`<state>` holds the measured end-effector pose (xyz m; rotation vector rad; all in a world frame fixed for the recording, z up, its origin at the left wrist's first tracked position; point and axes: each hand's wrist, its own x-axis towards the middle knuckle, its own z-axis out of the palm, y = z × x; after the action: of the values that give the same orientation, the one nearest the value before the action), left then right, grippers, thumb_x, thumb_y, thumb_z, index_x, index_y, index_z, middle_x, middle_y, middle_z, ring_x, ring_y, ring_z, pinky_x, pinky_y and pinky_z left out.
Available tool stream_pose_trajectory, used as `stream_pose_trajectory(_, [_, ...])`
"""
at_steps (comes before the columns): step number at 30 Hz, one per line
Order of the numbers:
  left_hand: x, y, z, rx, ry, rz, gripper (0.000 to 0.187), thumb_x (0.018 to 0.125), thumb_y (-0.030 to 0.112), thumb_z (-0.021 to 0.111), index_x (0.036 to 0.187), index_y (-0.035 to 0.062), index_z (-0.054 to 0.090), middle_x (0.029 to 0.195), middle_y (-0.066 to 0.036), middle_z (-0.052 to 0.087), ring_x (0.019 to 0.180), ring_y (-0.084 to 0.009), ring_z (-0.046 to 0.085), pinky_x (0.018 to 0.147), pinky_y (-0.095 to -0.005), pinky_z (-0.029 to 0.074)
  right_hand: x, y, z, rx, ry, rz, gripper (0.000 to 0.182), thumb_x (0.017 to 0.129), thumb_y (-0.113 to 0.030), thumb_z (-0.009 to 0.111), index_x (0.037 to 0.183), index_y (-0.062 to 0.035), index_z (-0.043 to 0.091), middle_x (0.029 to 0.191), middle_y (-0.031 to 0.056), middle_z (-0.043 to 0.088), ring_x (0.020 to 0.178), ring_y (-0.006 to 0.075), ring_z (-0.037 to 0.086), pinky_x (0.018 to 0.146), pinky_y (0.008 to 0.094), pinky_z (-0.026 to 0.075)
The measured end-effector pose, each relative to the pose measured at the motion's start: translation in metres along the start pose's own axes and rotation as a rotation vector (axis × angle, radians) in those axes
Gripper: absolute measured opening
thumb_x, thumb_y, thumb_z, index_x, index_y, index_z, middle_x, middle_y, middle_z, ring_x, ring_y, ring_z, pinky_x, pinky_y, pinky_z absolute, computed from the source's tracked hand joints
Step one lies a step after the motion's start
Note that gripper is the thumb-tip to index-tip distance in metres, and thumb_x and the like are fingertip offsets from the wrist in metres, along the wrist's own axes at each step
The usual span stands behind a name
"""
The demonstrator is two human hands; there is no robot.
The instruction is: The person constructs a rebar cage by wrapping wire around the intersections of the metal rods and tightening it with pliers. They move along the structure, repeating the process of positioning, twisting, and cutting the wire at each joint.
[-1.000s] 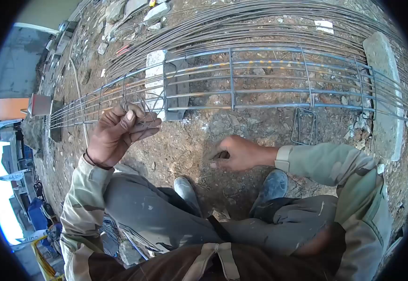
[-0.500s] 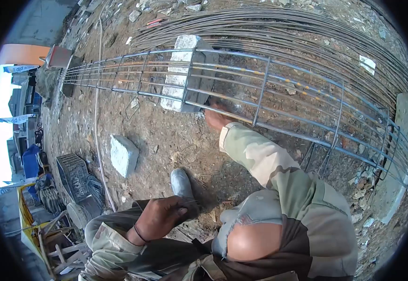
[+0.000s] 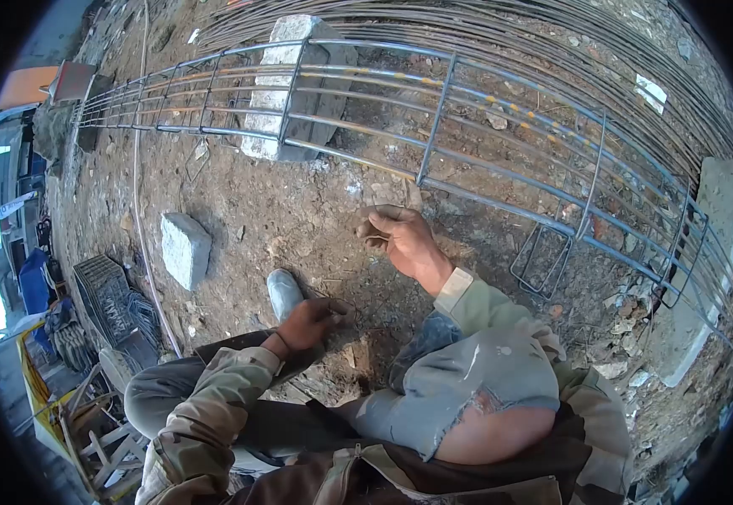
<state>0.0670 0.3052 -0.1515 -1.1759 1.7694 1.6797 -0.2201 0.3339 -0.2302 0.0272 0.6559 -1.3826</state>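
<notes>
Head view: our R hand (image 3: 404, 240) has just pulled back from beside the concrete block (image 3: 274, 93) and is now over bare ground (image 3: 299, 194), on our side of the rebar cage (image 3: 436, 118), near its closest bar but not touching. So neither hand is on the cage rn. R thumb & fingers are curled in, gap narrow; can't tell if anything small is btwn them. Our L hand (image 3: 308, 324) is low, just beside the boot (image 3: 284, 295), fingers bunched narrow; maybe a thin strand at the tips, but can't tell for sure b/c it's too faint.

Cage pos. looks unchanged: lying across in front of us, over the block, w/ its R end over the concrete slab (image 3: 724, 181). Loose stirrups (image 3: 524, 247) are on the ground by its near side, R of our R hand
</notes>
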Motion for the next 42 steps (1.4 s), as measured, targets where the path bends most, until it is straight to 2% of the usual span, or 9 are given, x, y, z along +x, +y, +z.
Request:
stream_pose_trajectory(10, [0.102,0.065,0.043,-0.039,-0.250,0.276,0.047,0.097,0.010,0.067,0.140,-0.0033,0.052,0.132,-0.018,0.066,0.126,-0.0248,0.062,0.105,-0.0366,0.050,-0.107,-0.024,-0.013,0.160,0.041,-0.268,0.022,0.101,-0.017,0.067,0.110,0.0031,0.070,0.088,0.0078,0.072,0.086,0.0218,0.074,0.077,0.0342,0.061])
stream_pose_trajectory(12, [0.087,0.112,0.046,0.520,0.166,0.262,0.061,0.097,0.008,0.067,0.151,-0.0051,0.040,0.146,-0.022,0.056,0.138,-0.0258,0.053,0.113,-0.0392,0.044,-0.123,-0.030,-0.015,0.124,0.025,-0.283,0.025,0.102,-0.020,0.065,0.110,0.0035,0.069,0.082,0.0045,0.068,0.074,0.0157,0.069,0.071,0.0327,0.057])
stream_pose_trajectory(16, [0.068,0.173,0.026,0.496,0.128,0.551,0.070,0.099,0.008,0.066,0.157,-0.0051,0.029,0.155,-0.023,0.046,0.145,-0.0261,0.045,0.115,-0.0407,0.041,-0.152,-0.042,-0.020,0.191,-0.146,-0.329,0.027,0.104,-0.022,0.063,0.112,0.0038,0.069,0.075,0.0013,0.062,0.062,0.0093,0.056,0.064,0.0295,0.049])
stream_pose_trajectory(18, [0.052,0.208,0.026,-0.271,-0.146,0.450,0.067,0.100,0.012,0.066,0.157,-0.0017,0.033,0.148,-0.020,0.055,0.137,-0.0273,0.055,0.117,-0.0384,0.038,-0.160,-0.045,-0.011,0.194,-0.210,-0.320,0.027,0.104,-0.020,0.061,0.114,0.0035,0.069,0.071,-0.0006,0.056,0.057,0.0069,0.045,0.060,0.0273,0.041])
stream_pose_trajectory(27, [0.077,0.258,0.042,-0.292,0.002,0.763,0.024,0.101,0.011,0.066,0.119,-0.0053,0.070,0.112,-0.016,0.075,0.103,-0.0189,0.071,0.094,-0.0346,0.057,-0.159,-0.064,0.002,0.222,-0.092,-0.431,0.021,0.101,-0.015,0.065,0.114,0.0008,0.070,0.070,0.0044,0.063,0.053,0.0116,0.054,0.061,0.0328,0.050])
stream_pose_trajectory(29, [0.081,0.260,0.035,0.054,0.087,0.862,0.023,0.102,0.013,0.065,0.115,-0.0050,0.071,0.111,-0.016,0.076,0.104,-0.0181,0.071,0.093,-0.0340,0.057,-0.161,-0.061,0.004,0.188,-0.070,-0.449,0.018,0.100,-0.015,0.067,0.110,-0.0007,0.070,0.069,0.0053,0.064,0.054,0.0130,0.057,0.062,0.0342,0.052])
stream_pose_trajectory(31, [0.083,0.267,0.032,-0.027,0.036,0.764,0.028,0.104,0.019,0.063,0.118,-0.0040,0.070,0.112,-0.016,0.075,0.105,-0.0198,0.072,0.094,-0.0345,0.057,-0.158,-0.054,0.009,0.146,-0.020,-0.419,0.015,0.100,-0.014,0.067,0.104,-0.0008,0.070,0.070,0.0061,0.065,0.054,0.0136,0.057,0.063,0.0334,0.052])
stream_pose_trajectory(34, [0.083,0.274,0.021,-0.666,-0.242,0.193,0.041,0.106,0.029,0.059,0.128,-0.0053,0.064,0.116,-0.017,0.074,0.107,-0.0244,0.073,0.097,-0.0367,0.057,-0.148,-0.042,0.008,0.214,-0.052,-0.422,0.015,0.100,-0.014,0.066,0.105,-0.0003,0.069,0.075,0.0087,0.068,0.060,0.0177,0.064,0.073,0.0369,0.058])
stream_pose_trajectory(42, [0.098,0.250,0.006,-0.136,-0.035,0.588,0.037,0.105,0.025,0.062,0.120,-0.0078,0.070,0.107,-0.016,0.077,0.097,-0.0191,0.074,0.090,-0.0329,0.058,-0.137,-0.053,0.026,0.228,-0.016,-0.333,0.022,0.100,-0.019,0.067,0.108,0.0016,0.071,0.090,0.0162,0.075,0.081,0.0235,0.074,0.078,0.0393,0.061])
